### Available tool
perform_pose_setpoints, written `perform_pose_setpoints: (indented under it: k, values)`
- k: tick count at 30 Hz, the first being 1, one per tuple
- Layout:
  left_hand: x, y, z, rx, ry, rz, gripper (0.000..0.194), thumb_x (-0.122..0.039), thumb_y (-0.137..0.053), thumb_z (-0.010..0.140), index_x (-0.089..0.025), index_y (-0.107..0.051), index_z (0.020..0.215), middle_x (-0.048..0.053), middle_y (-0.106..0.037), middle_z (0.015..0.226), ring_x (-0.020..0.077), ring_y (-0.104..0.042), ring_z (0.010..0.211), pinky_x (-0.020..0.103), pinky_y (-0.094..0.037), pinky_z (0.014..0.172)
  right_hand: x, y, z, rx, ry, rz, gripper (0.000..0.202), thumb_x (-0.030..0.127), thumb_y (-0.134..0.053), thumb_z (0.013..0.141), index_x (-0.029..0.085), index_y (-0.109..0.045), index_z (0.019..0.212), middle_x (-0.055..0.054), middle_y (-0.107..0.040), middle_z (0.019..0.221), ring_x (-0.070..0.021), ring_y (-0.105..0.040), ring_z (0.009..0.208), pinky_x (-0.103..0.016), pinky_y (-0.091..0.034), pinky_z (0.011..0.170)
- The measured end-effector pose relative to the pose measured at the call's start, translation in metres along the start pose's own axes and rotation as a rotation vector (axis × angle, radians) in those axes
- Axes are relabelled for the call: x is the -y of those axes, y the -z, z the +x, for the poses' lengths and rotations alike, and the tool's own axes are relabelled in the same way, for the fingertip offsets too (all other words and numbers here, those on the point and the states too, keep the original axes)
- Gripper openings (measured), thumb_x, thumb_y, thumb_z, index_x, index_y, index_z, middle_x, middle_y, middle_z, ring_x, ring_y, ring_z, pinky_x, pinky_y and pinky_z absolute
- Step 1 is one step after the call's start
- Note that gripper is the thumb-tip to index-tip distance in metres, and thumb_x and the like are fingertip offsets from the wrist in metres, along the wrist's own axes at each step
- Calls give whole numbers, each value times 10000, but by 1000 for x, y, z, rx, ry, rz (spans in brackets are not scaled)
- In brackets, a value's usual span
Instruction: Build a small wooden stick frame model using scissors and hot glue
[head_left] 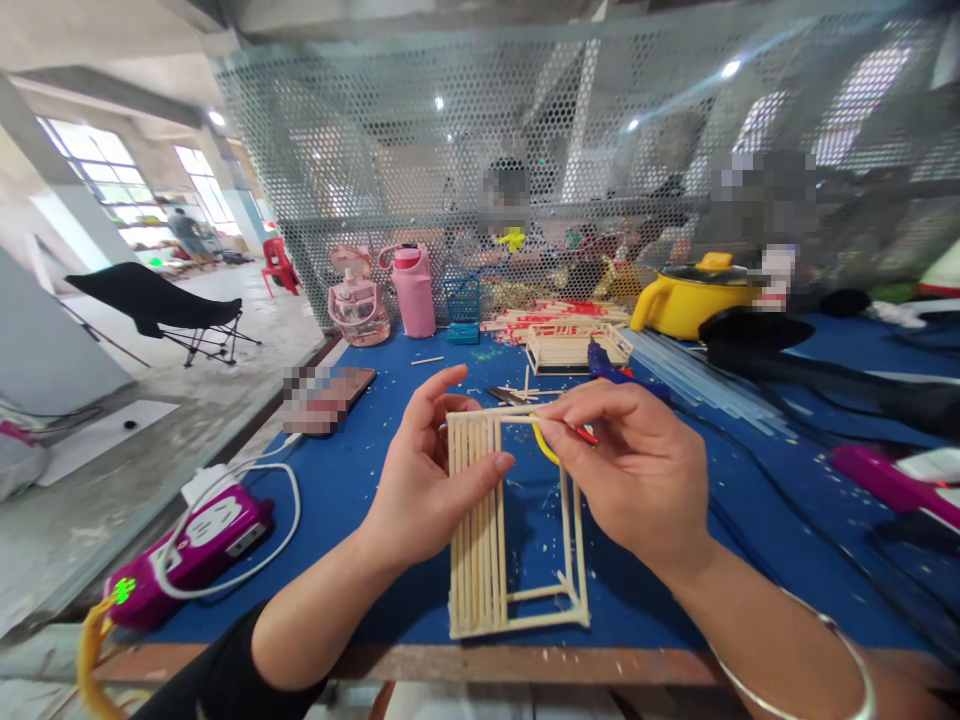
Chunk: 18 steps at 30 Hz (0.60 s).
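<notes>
A frame of pale wooden sticks [478,530] stands at the table's front, its left part a row of sticks side by side and its right part open. My left hand [431,475] grips the row near its upper end, thumb across the front and fingers behind. At the frame's top edge, my right hand [634,455] pinches a thin wooden stick [517,417] between thumb and fingers. A curved yellow piece [546,442] and a red piece [583,433] show beside the right fingers; I cannot tell whether they belong to one tool. A dark metal tip [508,397] lies behind.
Behind are a small stick tray [574,350], a blue glue gun [600,362], red-ended sticks [540,322], clear glue sticks [705,385], and a yellow pot [694,300]. A phone [337,398] and purple power strip [191,545] lie left. A mesh screen [390,150] stands behind.
</notes>
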<state>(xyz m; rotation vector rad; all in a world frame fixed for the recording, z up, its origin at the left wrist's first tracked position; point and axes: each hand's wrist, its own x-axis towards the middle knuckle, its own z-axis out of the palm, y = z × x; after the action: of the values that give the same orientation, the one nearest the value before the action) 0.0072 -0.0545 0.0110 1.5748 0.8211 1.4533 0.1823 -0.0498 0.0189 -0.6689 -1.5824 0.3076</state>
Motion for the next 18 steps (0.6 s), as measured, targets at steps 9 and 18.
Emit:
perform_pose_setpoints:
  k: [9, 18]
  values:
    - [2, 0, -1, 22, -62, 33, 694, -184, -735, 725, -335, -379, 1301, 4, -529, 1009, 86, -555, 736, 177, -503, 615, -1, 0, 1, 11, 12, -44, 193, 108, -651, 768, 294, -616, 804, 5, -669, 789, -185, -656, 748, -383, -551, 675]
    - [1, 1, -1, 19, -84, 44, 696, -175, -734, 726, -342, -381, 1302, 2, -539, 1015, 74, -556, 693, 174, -505, 586, 2, 0, 3, 34, 51, -119, 215, 87, -621, 773, 299, -610, 807, 5, -643, 766, -176, -639, 723, -353, -542, 621]
